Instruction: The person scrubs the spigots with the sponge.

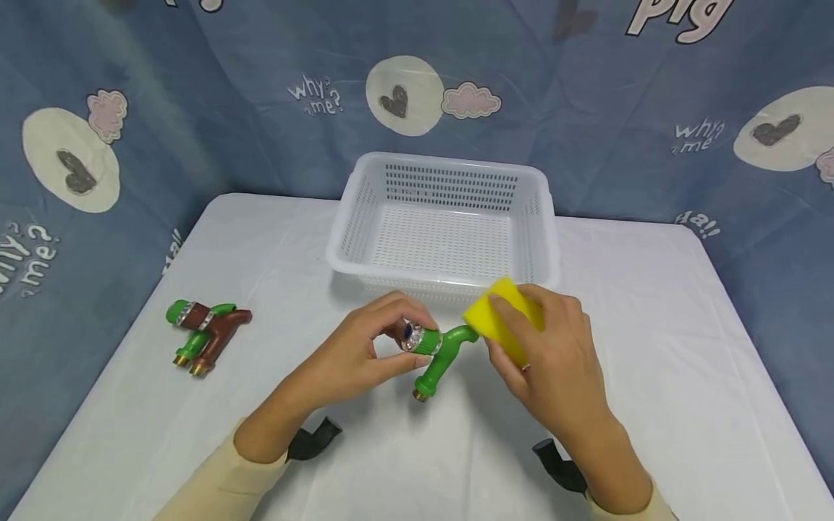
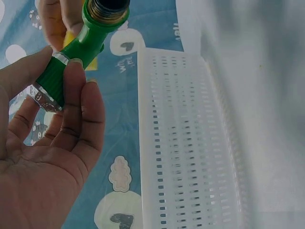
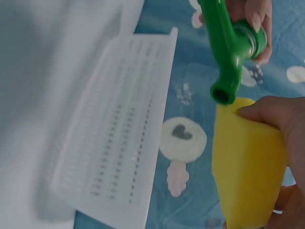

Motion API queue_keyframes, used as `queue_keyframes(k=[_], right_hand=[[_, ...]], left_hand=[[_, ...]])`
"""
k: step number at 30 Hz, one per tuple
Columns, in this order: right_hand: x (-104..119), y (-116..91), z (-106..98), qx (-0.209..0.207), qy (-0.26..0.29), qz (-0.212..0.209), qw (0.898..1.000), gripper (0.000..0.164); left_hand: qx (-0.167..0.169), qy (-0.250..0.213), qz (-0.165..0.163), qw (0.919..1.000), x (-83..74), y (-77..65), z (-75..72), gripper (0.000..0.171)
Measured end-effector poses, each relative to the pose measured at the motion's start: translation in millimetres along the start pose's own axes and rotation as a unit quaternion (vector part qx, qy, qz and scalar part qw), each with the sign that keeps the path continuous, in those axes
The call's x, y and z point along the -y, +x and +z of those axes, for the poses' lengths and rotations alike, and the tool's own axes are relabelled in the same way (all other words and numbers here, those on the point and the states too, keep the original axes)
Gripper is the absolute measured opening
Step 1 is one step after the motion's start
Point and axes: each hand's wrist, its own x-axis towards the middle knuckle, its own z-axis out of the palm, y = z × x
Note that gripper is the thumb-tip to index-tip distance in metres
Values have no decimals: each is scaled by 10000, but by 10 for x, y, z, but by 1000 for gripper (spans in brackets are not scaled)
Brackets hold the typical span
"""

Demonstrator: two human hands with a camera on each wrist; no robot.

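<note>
A green tap (image 1: 446, 358) with a brass threaded end is held by my left hand (image 1: 365, 354), whose thumb and fingers pinch its ridged, silver-trimmed knob end (image 2: 51, 85). My right hand (image 1: 554, 354) grips a yellow sponge (image 1: 498, 318) between thumb and fingers. In the head view the sponge's left corner overlaps the tap's spout. The right wrist view shows the spout mouth (image 3: 224, 93) right at the top edge of the sponge. Both hands are above the table, in front of the white basket (image 1: 443, 278).
On the left of the white table (image 1: 274, 246) lie a brown tap (image 1: 223, 339) and another green tap (image 1: 192, 346), crossed over each other. The basket stands at the back, by a blue printed curtain (image 1: 260, 130). Black wrist mounts (image 1: 316, 439) stick out below both wrists.
</note>
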Motion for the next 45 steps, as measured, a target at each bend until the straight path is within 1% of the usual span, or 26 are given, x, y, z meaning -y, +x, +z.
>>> queue_keyframes(k=[3,5,7,9,12,14,19,21,24,26,28,30,32,38,41,45], right_hand=[[-22,-5,-18,-183,-29,153,9997,42],[-1,-7,-28,-249,67,174,9995,42],[46,-10,-28,-227,222,123,9994,42],[97,-11,-17,-112,300,10,9995,43],[134,-13,7,119,253,-109,9995,43],[116,-11,19,157,121,-102,9998,43],[7,-12,13,-34,-201,72,9998,42],[-9,-18,2,-94,-183,167,9996,41],[17,-20,-1,-147,27,206,9997,42],[58,-20,8,-138,217,96,9996,43],[97,-15,29,-95,323,-109,9994,43],[122,-11,49,-21,346,-282,9990,43],[126,-11,60,35,310,-345,9989,42],[70,-9,31,128,132,-96,9998,44],[20,-6,13,50,24,16,10000,44],[-24,-5,-5,-58,-7,169,9998,44]], left_hand=[[-4,-76,-127,9999,-14,-2,-3,39],[25,-181,-261,9995,-26,-1,-1,40],[66,-276,-368,9989,-34,-1,4,41],[102,-314,-419,9986,-41,-1,11,41],[135,-241,-374,9989,-53,1,19,40],[142,-149,-330,9992,-60,4,21,41],[123,-48,-299,9995,-55,7,25,40],[80,-36,-284,9996,-48,5,27,40],[17,-22,-234,9997,-40,7,30,40],[-6,-19,-190,9998,-36,12,32,40],[-24,-37,-163,9999,-33,14,36,39],[-70,-38,-133,9999,-27,11,41,38],[-130,-40,-116,9998,-22,9,46,37],[-311,-26,-67,9995,-16,1,42,30],[-386,39,-67,9992,-22,0,38,28],[-422,80,-261,9987,-30,-5,29,35]])
